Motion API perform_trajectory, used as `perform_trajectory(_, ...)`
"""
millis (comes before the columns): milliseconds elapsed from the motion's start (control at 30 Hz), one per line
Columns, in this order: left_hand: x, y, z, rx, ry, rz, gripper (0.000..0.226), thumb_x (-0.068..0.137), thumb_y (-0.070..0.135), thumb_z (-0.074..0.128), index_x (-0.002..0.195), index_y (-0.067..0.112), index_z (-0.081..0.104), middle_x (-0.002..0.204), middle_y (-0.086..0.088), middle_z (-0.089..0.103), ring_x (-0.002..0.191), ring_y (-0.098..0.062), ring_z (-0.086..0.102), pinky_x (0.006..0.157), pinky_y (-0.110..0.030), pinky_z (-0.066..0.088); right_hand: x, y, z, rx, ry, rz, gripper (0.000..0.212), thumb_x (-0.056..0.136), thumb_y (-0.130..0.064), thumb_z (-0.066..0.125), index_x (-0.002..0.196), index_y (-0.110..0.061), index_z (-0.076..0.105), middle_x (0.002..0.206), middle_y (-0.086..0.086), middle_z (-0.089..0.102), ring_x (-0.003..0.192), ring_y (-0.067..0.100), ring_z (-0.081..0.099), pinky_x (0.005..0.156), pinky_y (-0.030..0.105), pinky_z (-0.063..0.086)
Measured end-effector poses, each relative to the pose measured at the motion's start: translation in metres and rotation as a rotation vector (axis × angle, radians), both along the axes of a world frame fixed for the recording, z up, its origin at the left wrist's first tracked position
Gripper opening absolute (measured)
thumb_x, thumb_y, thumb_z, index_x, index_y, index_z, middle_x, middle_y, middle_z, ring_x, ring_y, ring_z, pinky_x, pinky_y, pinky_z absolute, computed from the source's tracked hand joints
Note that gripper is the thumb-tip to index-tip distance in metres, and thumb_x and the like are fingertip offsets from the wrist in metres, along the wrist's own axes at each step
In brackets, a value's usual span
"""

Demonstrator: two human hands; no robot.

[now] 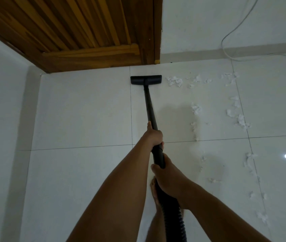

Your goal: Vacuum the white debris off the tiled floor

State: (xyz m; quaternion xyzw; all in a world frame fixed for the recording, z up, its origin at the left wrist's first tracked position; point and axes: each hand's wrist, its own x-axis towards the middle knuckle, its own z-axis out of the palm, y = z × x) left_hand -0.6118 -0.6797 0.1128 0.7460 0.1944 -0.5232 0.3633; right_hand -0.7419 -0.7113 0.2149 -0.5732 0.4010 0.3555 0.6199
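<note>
I am starting at the left, where the wall (2, 102) and the wooden door (86, 32) are meeting at the corner. The nozzle (145, 79) is lying flat on the floor (86, 110), just short of the door's foot. I am gripping the wand (149, 105) with the left hand (153, 135), fingers wrapped round it about midway and the thumb lying along the tube. The right hand (165, 173) is clasping the lower end, just above where the ribbed hose (175, 215) is joining. By my reading I am in the middle of the sweeping step. The debris (174, 80) is all lying to the right: one clump just beside the nozzle's right end, the rest scattered in loose lines down the right-hand tiles, well apart from the nozzle. The next move is calling for a sideways slide to the right into that nearest clump, nozzle flat, while minding the cable (226, 41) trailing down the far wall. I am finding no brand, label or writing to read anywhere.
</note>
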Motion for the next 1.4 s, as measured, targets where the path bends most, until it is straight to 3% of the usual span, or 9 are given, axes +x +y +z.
perform_trajectory(200, 0.040, -0.012, -0.011, 0.020, -0.016, -0.057, 0.079, 0.105, 0.014, 0.036, 0.159, 0.045, -0.012, 0.090, -0.014, 0.062, 0.056, -0.015, 0.057, 0.045, -0.026, 0.051, 0.039, -0.008, -0.004, 0.014, 0.015, -0.032, 0.044, 0.110, -0.023, 0.039, 0.151, -0.029, 0.027, 0.073, 0.013, 0.057, 0.033, 0.010, 0.053, 0.037, 0.019, 0.046)
perform_trajectory(367, 0.060, -0.018, -0.016, 0.007, -0.014, -0.038, 0.076, 0.106, 0.017, 0.035, 0.158, 0.046, -0.013, 0.086, -0.013, 0.061, 0.053, -0.015, 0.055, 0.039, -0.022, 0.049, 0.058, -0.012, -0.009, 0.027, 0.017, -0.051, 0.046, 0.109, -0.024, 0.040, 0.151, -0.035, 0.027, 0.072, 0.013, 0.058, 0.038, 0.013, 0.054, 0.042, 0.024, 0.050)
perform_trajectory(467, 0.069, -0.021, -0.019, 0.012, -0.025, -0.048, 0.077, 0.106, 0.016, 0.036, 0.159, 0.045, -0.012, 0.085, -0.013, 0.061, 0.055, -0.015, 0.055, 0.044, -0.025, 0.051, 0.067, -0.014, -0.013, 0.054, 0.032, -0.080, 0.046, 0.109, -0.023, 0.041, 0.149, -0.039, 0.028, 0.075, 0.017, 0.059, 0.043, 0.017, 0.055, 0.048, 0.031, 0.054)
perform_trajectory(733, 0.076, -0.028, -0.017, 0.009, -0.015, -0.012, 0.076, 0.107, 0.016, 0.036, 0.159, 0.046, -0.011, 0.084, -0.012, 0.059, 0.055, -0.014, 0.054, 0.042, -0.023, 0.050, 0.071, -0.020, -0.019, 0.051, 0.027, -0.080, 0.050, 0.108, -0.023, 0.042, 0.152, -0.038, 0.025, 0.073, 0.015, 0.059, 0.043, 0.017, 0.056, 0.051, 0.032, 0.055)
perform_trajectory(967, 0.049, -0.031, -0.008, 0.017, 0.012, -0.019, 0.080, 0.104, 0.012, 0.036, 0.158, 0.047, -0.012, 0.091, -0.014, 0.061, 0.057, -0.015, 0.054, 0.048, -0.026, 0.052, 0.046, -0.027, -0.009, 0.022, 0.037, -0.040, 0.045, 0.108, -0.023, 0.042, 0.150, -0.032, 0.029, 0.068, 0.011, 0.058, 0.039, 0.013, 0.054, 0.044, 0.026, 0.052)
perform_trajectory(1233, -0.012, -0.029, 0.012, 0.009, 0.031, -0.009, 0.079, 0.105, 0.010, 0.036, 0.159, 0.045, -0.011, 0.088, -0.012, 0.059, 0.057, -0.013, 0.052, 0.035, -0.018, 0.044, -0.012, -0.026, 0.004, 0.055, 0.047, -0.046, 0.042, 0.107, -0.021, 0.043, 0.144, -0.035, 0.031, 0.068, 0.014, 0.058, 0.037, 0.015, 0.055, 0.042, 0.026, 0.051)
perform_trajectory(1400, -0.053, -0.031, 0.019, 0.011, 0.052, 0.029, 0.080, 0.104, 0.009, 0.037, 0.159, 0.046, -0.009, 0.091, -0.012, 0.058, 0.060, -0.013, 0.052, 0.048, -0.024, 0.049, -0.049, -0.029, 0.013, 0.034, 0.053, -0.022, 0.041, 0.106, -0.020, 0.043, 0.144, -0.030, 0.032, 0.067, 0.012, 0.059, 0.037, 0.016, 0.055, 0.042, 0.026, 0.050)
